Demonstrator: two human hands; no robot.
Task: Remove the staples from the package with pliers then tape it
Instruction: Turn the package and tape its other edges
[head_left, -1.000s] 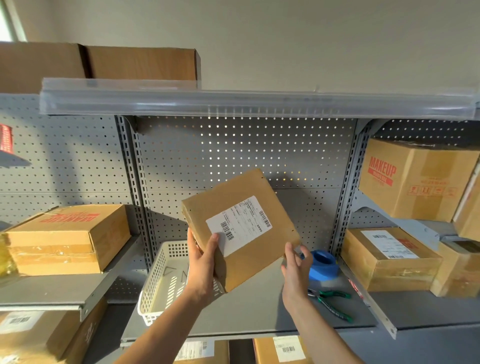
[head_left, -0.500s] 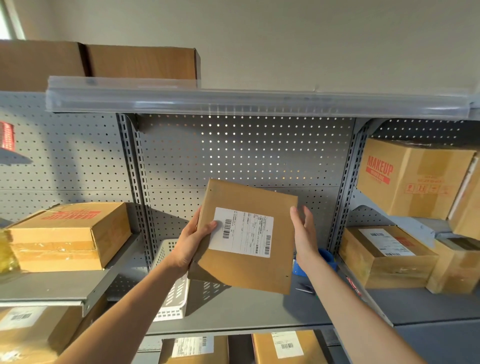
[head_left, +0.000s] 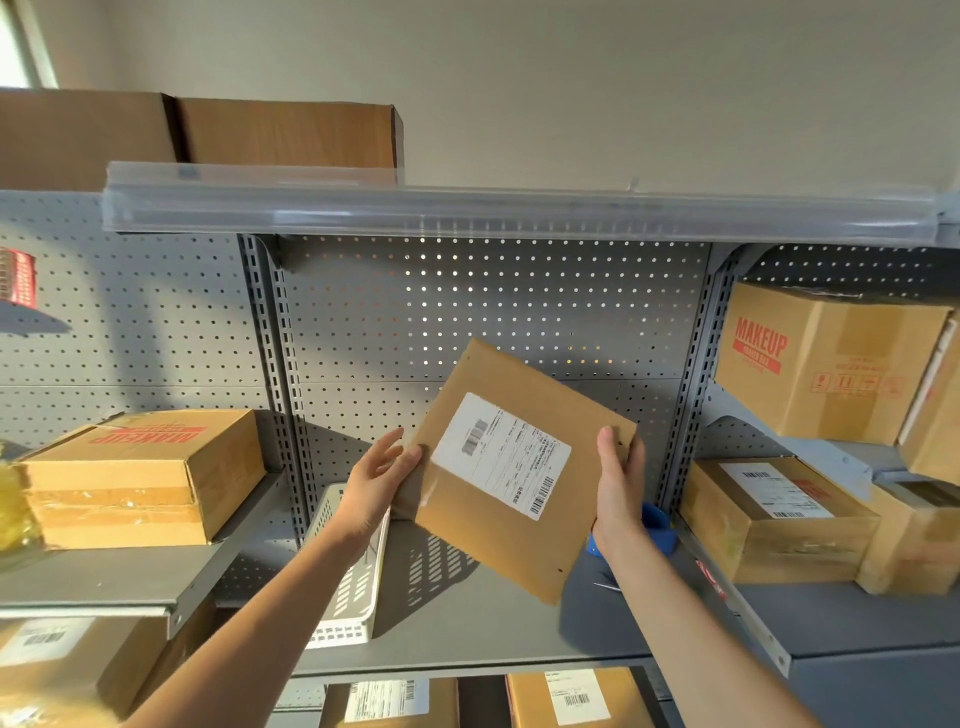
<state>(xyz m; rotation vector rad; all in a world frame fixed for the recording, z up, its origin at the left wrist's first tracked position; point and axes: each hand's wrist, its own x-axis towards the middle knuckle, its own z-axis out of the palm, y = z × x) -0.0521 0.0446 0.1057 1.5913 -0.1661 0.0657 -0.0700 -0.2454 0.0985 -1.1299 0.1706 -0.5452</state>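
**Package held up, tilted, both hands on it**

Head cam: flat brown package (head_left: 524, 467) is held in the air above the grey shelf (head_left: 467, 623), betw. both hands. Left hand (head_left: 376, 475) clamps its left edge, right hand (head_left: 618, 483) its right edge. Long axis runs upper-left to lower-right; label faces the person. Blue tape roll (head_left: 657, 525) sits just behind the right wrist, so right hand is nearer; pliers hidden. Vs. 0.5 s ago: package rotated clockwise, and the hands shifted right.
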